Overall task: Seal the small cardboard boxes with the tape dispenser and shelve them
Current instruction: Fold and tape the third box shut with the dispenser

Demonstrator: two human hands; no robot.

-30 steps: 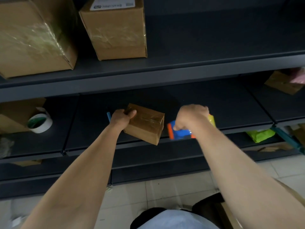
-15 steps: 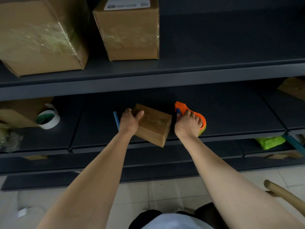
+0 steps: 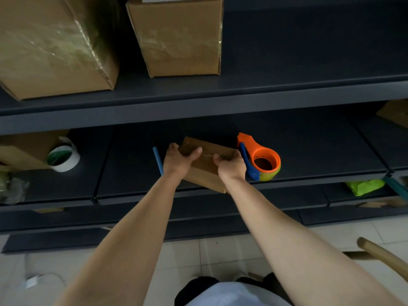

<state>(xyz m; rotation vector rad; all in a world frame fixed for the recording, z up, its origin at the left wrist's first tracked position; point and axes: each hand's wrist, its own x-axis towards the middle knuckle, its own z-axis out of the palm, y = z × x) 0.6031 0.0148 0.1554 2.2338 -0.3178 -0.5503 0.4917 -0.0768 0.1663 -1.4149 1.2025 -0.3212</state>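
Note:
A small taped cardboard box (image 3: 206, 167) sits at the front edge of the dark middle shelf (image 3: 309, 151). My left hand (image 3: 178, 162) grips its left end, thumb over the top. My right hand (image 3: 231, 165) grips its right end. The orange and blue tape dispenser (image 3: 259, 159) lies on the shelf just right of my right hand, apart from my fingers, its roll opening facing up.
Two large taped cartons (image 3: 53, 45) (image 3: 178, 36) stand on the upper shelf. A white tape roll (image 3: 64, 157) and a carton sit at the left, a blue stick (image 3: 158, 160) beside my left hand, a green packet (image 3: 364, 186) lower right, a chair back (image 3: 384, 259) near my right arm.
My right hand set the tape dispenser down on the shelf, let go of it and moved left onto the box's right end. My left hand kept its hold on the box.

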